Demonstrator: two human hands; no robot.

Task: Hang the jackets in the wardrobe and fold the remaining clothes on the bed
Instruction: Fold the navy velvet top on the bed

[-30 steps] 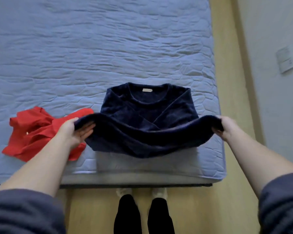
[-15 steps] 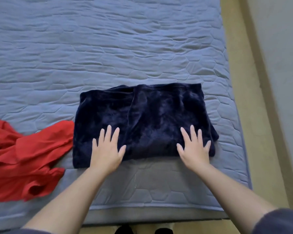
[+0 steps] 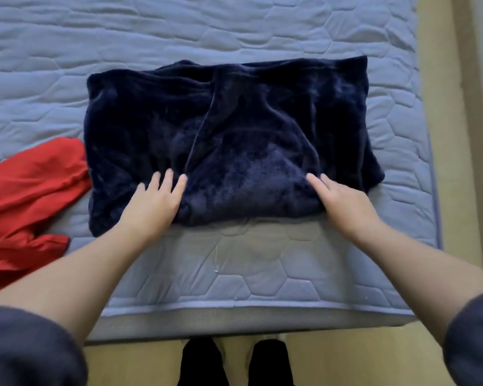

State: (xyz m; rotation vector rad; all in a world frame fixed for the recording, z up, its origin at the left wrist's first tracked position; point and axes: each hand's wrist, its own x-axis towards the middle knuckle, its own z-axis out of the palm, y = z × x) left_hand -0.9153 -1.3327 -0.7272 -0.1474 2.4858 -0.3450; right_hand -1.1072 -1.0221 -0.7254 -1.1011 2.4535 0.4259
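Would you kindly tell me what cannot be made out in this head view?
All in the head view:
- Red garment: cut off by the left edge, so its kind is unclear.
- Navy top: lower layers hidden under its own upper fold.
- Legs: cut off by the bottom edge.
- Wardrobe and jackets: outside the frame.

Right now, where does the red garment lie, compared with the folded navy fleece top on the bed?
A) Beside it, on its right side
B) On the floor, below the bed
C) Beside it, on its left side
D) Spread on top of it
C: the red garment lies crumpled on the bed at the left edge of the navy fleece top, not on top of it.
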